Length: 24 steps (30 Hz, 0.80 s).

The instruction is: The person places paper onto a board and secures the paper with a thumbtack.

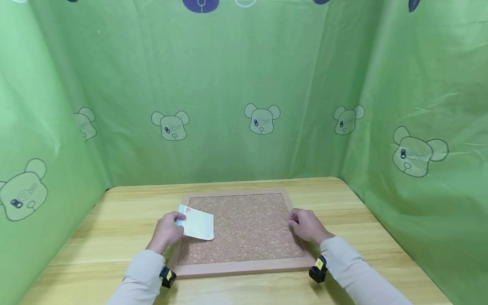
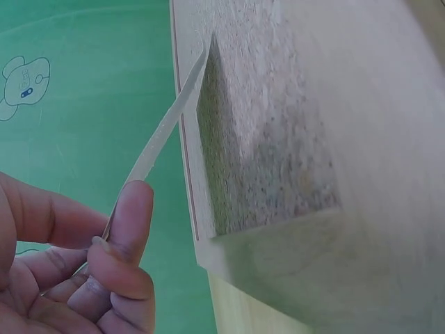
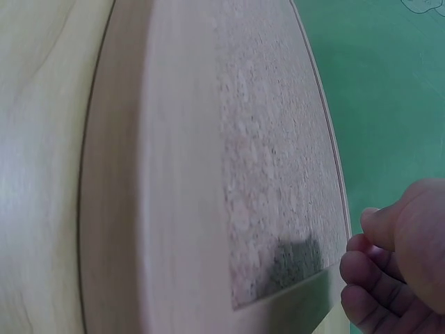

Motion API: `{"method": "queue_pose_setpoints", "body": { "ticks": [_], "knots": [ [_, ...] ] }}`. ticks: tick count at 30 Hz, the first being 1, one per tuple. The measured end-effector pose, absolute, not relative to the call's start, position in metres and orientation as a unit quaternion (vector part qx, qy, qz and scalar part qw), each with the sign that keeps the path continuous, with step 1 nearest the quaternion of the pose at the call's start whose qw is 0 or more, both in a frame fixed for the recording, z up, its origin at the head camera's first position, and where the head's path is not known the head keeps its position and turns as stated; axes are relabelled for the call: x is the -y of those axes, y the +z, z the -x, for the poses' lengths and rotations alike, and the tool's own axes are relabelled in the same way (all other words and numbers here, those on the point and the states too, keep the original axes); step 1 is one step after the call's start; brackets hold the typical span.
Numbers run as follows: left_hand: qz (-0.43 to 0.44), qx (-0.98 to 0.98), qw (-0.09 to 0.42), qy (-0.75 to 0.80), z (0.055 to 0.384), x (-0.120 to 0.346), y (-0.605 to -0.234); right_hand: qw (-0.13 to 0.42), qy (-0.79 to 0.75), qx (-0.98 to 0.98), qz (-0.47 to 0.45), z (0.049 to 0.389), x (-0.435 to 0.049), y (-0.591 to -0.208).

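Currently left hand (image 1: 167,230) pinches card (image 1: 199,224) (white, red-marked) over corkboard (image 1: 248,231).

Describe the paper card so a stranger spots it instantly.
On the table lies a framed cork board. Over its left side, the left hand holds the paper card. Its pale face, with a small pink mark near one corner, sets it apart from the speckled brown cork.

Green sheeting (image 1: 228,63) printed with bear heads (image 1: 262,120) flanks a pale wooden table (image 1: 133,216).
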<state>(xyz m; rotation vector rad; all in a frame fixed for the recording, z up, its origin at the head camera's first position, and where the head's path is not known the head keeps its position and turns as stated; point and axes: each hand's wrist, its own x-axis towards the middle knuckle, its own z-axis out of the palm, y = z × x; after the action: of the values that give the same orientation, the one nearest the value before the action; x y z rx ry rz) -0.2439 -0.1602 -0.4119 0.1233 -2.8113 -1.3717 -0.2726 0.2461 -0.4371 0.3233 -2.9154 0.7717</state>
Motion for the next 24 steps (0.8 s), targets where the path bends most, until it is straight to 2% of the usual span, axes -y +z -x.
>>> {"method": "queue_pose_setpoints", "body": {
  "ticks": [24],
  "knots": [
    [-0.035, 0.895, 0.014, -0.444, 0.246, 0.150, -0.418, 0.063, 0.262, 0.955, -0.122, 0.272, -0.235, -0.439]
  ]
}}
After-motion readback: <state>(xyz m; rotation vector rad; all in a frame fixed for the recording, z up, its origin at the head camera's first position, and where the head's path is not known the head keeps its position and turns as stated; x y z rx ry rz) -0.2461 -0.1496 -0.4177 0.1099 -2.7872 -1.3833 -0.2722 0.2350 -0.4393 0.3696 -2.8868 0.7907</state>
